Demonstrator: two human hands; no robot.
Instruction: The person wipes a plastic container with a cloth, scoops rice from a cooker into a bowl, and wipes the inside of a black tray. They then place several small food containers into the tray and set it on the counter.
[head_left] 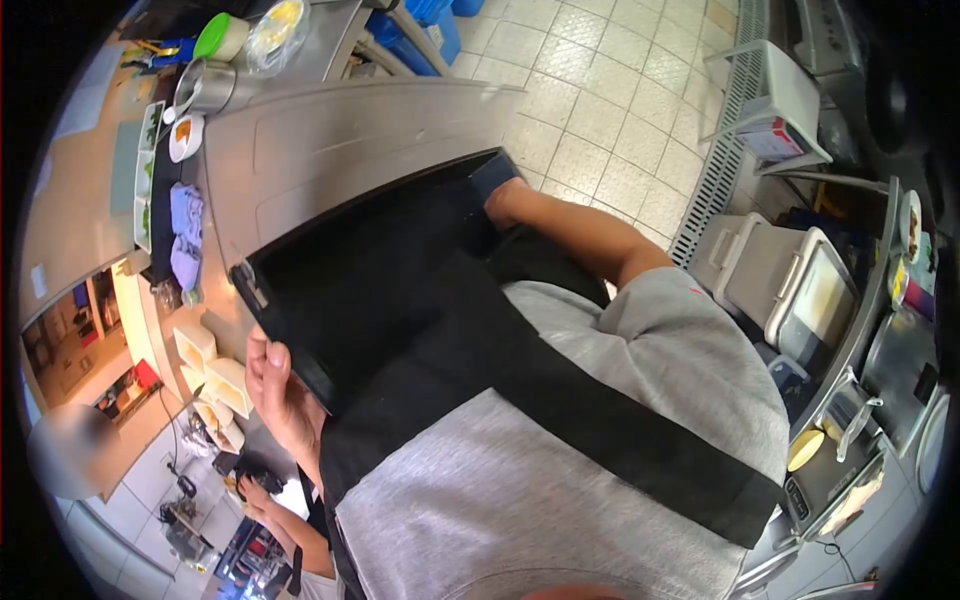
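Just beside the metal jug (205, 88) sits a small white bowl (186, 137) of orange sauce. Beyond the jug stand a green-lidded tub (222, 37) and a clear bowl (275, 30); purple cloths (186, 235) lie nearer.

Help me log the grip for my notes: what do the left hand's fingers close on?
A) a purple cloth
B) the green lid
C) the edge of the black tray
C: the left hand curls round the near edge of the black tray, while the green lid and purple cloth lie well away from it.
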